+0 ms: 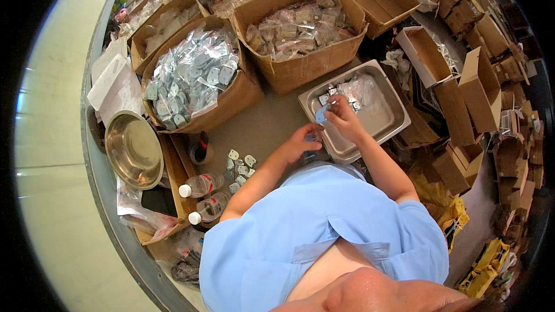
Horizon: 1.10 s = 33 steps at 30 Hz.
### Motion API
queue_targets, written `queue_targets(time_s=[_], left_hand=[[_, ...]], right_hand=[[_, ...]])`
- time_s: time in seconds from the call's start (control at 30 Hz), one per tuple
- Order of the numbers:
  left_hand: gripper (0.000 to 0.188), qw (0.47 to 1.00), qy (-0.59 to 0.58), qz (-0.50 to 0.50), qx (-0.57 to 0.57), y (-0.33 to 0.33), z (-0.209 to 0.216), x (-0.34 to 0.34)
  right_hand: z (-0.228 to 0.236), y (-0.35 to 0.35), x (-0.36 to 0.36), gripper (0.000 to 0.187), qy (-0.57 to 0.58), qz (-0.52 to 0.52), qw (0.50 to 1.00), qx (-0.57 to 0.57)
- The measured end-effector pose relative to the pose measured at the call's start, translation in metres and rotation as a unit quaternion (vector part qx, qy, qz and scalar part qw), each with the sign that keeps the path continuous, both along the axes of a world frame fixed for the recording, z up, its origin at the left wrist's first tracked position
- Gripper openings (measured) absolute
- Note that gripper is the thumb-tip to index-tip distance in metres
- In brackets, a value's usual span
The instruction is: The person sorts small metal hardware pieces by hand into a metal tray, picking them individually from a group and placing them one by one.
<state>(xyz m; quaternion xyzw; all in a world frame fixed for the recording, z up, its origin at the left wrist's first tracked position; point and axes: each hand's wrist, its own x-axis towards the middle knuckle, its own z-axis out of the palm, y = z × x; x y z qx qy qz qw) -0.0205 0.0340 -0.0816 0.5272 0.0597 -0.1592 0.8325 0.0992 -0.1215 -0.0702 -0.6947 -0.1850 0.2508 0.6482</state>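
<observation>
Right at the left edge of the metal tray (399, 109), a small light-blue piece (321, 115) is being pinched between the thumb and fingers of the right hand (343, 119)! It is held at nine o'clock from that hand, close over the tray's rim; what kind of piece it is cannot be made out. At eight o'clock from the right hand, the left hand (303, 142) is kept near, its fingers bent toward the tray's outer side; whether anything is grasped by them cannot be told.

In the tray, small metallic parts (328, 95) are gathered just beyond the right fingers, with a clear plastic bag (361, 87) laid beside them. With the clock read from the two hands, a cardboard carton filled with bagged parts (306, 72) is seen at twelve, and a carton heaped with bagged silver plates (238, 104) is passed at ten. Around to nine, a round metal bowl (130, 150) is tilted. At eight, loose white plates (250, 160) are scattered on the tabletop (266, 120), with two clear bottles (203, 185) set near them. Over at three, open cardboard boxes (481, 93) are crowded together.
</observation>
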Motion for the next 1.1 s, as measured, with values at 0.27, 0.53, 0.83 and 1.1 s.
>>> queue_targets(time_s=[0.27, 0.53, 0.83, 1.1], left_hand=[[0.055, 0.995, -0.009, -0.062, -0.082, -0.009, 0.046, 0.008], [0.064, 0.994, -0.081, -0.072, -0.033, -0.013, 0.056, 0.007], [0.02, 0.986, -0.13, 0.073, 0.069, -0.018, 0.036, 0.014], [0.017, 0.984, -0.053, 0.164, 0.049, -0.027, 0.021, 0.006]], right_hand=[[0.069, -0.019, -0.026, 0.006, -0.249, 0.188, 0.949, -0.045], [0.096, -0.027, -0.038, 0.013, -0.448, 0.177, 0.868, -0.119], [0.088, -0.031, -0.037, 0.01, -0.386, 0.045, 0.918, -0.083], [0.082, -0.032, -0.038, 0.014, -0.265, 0.04, 0.95, -0.161]])
